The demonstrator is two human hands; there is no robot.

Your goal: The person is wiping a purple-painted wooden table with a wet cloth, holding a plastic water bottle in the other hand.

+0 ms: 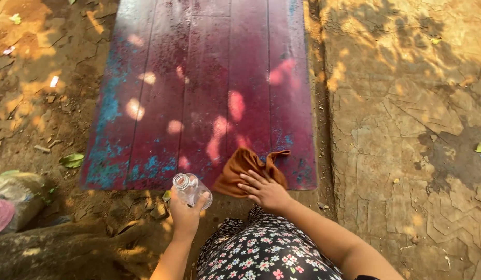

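My left hand (pixel 184 213) is closed around a small clear plastic bottle (pixel 191 189) with its open mouth pointing up and left, held just off the near edge of a dark red wooden panel (pixel 209 78). My right hand (pixel 265 191) lies flat, fingers spread, on a crumpled brown cloth (pixel 240 165) at the panel's near edge. The panel is made of long planks with worn blue patches along its left and near sides.
Cracked dry earth (pixel 406 129) surrounds the panel, with scattered leaves (pixel 73 159) and small stones at the left. A tree root (pixel 59 249) and a bundled sack (pixel 12 197) sit at the lower left. My floral-print clothing (pixel 266 254) fills the bottom centre.
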